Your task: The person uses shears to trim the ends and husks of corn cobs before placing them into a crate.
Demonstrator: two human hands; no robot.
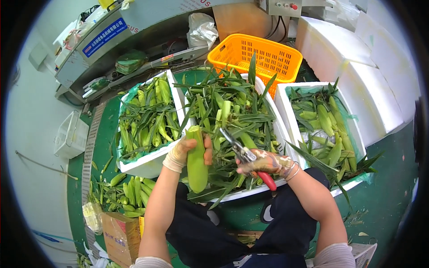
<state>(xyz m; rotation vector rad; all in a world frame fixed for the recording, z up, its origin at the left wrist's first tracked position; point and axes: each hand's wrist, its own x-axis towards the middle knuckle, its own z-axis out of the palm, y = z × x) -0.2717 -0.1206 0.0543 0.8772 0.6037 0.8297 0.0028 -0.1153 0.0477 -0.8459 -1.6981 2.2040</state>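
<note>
Head view: box (282, 134) of leaves, mid-frame
Left hand (181, 152): closed round corn (196, 163), stem end up
Right hand (264, 161): wrapped on pruners (244, 154), blades near corn
Corn: over box's near-left edge

The left hand (182, 151) hides part of a green corn ear (197, 167), the right hand (268, 162) the middle of red-handled shears (245, 155). Piled leaves (207, 96) conceal the bottom of the center foam box (281, 134), while the lower edge crops a white crate (367, 253) at right.

Corn ear (197, 167) left of shears (245, 154)
</note>
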